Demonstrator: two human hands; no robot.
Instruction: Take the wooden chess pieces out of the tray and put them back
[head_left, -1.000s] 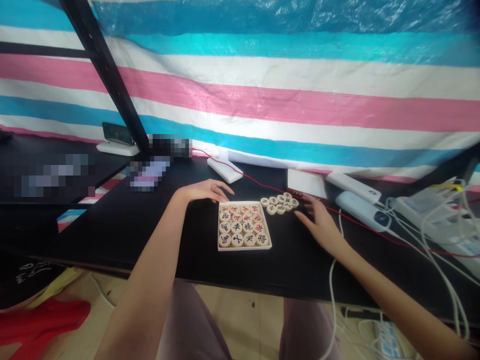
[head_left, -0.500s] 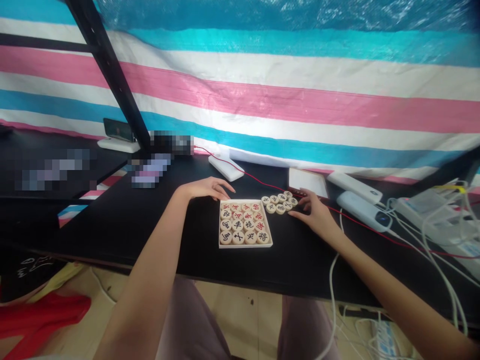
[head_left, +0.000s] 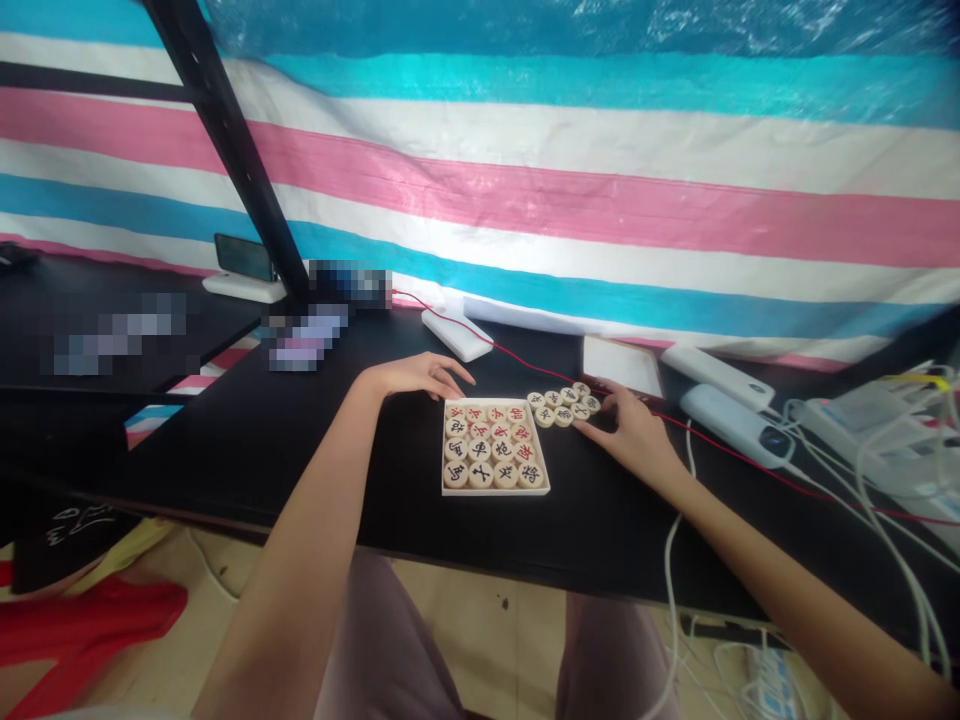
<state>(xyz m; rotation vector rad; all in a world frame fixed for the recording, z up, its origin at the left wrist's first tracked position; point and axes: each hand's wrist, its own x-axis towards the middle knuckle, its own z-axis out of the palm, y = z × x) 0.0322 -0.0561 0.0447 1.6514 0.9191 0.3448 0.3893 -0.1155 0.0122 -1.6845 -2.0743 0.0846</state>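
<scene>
A shallow white box holds Chinese chess pieces in rows, red characters mostly at the back and black ones toward the front. My left hand rests by the box's far left corner, its fingers stretched out and holding nothing. Off the box's far right corner lies a cluster of loose Chinese chess pieces with black characters, packed side by side. My right hand is at the right end of that cluster, thumb and fingers apart around the outer pieces, seemingly touching them.
Behind the hands lie a white power bank and a white-faced flat box. A red cable crosses the black table. More power banks and tangled white cables crowd the right side.
The view has shifted slightly, so everything sits a little further right. My right hand lies slightly closer against the loose pieces; my left hand keeps its place by the box.
</scene>
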